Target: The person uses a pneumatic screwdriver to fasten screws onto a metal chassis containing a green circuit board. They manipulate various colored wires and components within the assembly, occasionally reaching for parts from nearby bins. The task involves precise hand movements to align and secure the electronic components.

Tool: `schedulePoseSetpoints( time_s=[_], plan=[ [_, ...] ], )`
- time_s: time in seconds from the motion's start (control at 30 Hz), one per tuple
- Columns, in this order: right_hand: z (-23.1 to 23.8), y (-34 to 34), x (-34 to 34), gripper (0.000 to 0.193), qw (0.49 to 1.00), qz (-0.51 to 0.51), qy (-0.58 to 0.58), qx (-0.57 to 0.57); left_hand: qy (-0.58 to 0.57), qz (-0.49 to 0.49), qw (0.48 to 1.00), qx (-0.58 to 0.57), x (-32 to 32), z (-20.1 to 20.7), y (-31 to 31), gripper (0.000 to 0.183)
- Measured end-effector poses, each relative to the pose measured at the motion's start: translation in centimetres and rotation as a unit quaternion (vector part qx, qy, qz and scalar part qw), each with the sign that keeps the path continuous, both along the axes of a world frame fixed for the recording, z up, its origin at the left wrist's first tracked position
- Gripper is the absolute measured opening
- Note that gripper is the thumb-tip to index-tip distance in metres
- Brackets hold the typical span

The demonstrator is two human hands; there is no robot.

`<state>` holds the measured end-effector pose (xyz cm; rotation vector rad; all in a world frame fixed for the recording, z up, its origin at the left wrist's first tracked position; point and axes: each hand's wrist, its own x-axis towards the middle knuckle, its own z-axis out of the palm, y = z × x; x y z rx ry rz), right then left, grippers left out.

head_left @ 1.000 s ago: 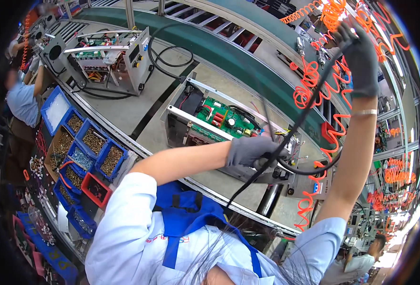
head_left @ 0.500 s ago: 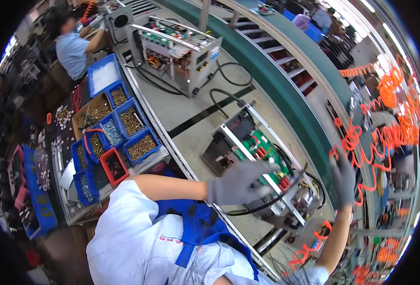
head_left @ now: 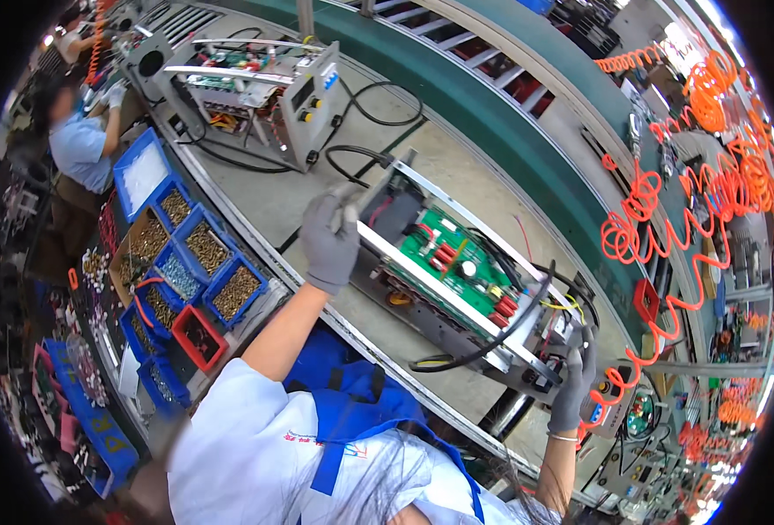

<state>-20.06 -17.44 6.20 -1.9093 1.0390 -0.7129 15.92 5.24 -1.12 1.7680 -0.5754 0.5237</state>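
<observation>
An open metal chassis [head_left: 422,293] with a green circuit board [head_left: 457,249], red parts and pale side rails lies on the conveyor line in front of me. My left hand [head_left: 330,245], in a grey glove, grips the chassis at its left end, its fingers bent over the corner. At the right end, my gloved right hand [head_left: 575,372] holds the end panel, its fingers partly hidden by the panel and cables. A thick black cable [head_left: 492,341] loops over the near rail between my hands.
A second open chassis [head_left: 273,105] stands farther left on the line, its cable trailing. Blue bins [head_left: 234,293] of screws and a red bin [head_left: 199,337] sit on the left bench. Orange coiled hoses [head_left: 640,219] hang at right. A co-worker [head_left: 85,140] works at far left.
My left hand has moved left from over the chassis to its left end. My right hand has come down from near the hoses onto its right end. The chassis now lies turned slightly.
</observation>
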Motion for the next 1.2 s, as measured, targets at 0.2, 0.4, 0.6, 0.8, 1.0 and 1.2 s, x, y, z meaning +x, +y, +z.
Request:
schedulePoseSetpoints(
  time_s=[0.2,0.4,0.6,0.8,1.0,1.2],
  plan=[
    [0.3,2.5,4.3,0.061,0.997,0.043,-0.033,0.049,0.028,0.052,0.998,0.002,5.2,-2.0,1.5,0.016],
    [-0.8,4.6,9.9,0.054,0.997,0.044,0.006,-0.070,0.139,0.050,0.989,0.001,9.4,-1.5,4.5,0.020],
    [-3.3,4.7,12.3,0.055,1.000,0.004,0.000,-0.028,0.202,0.104,0.963,0.147,15.3,-3.8,6.4,0.025],
    [-3.9,4.4,13.3,0.059,0.986,0.056,-0.014,-0.154,-0.198,0.130,0.813,0.531,25.1,-13.5,14.1,0.024],
    [-8.0,3.6,5.9,0.056,0.983,-0.065,-0.131,-0.111,-0.067,0.086,0.985,0.136,7.9,7.2,5.1,0.042],
    [-19.7,-0.4,-14.4,0.049,0.925,-0.361,0.039,0.109,-0.072,-0.382,0.920,0.058,-16.9,6.4,-3.6,0.039]
  ],
)
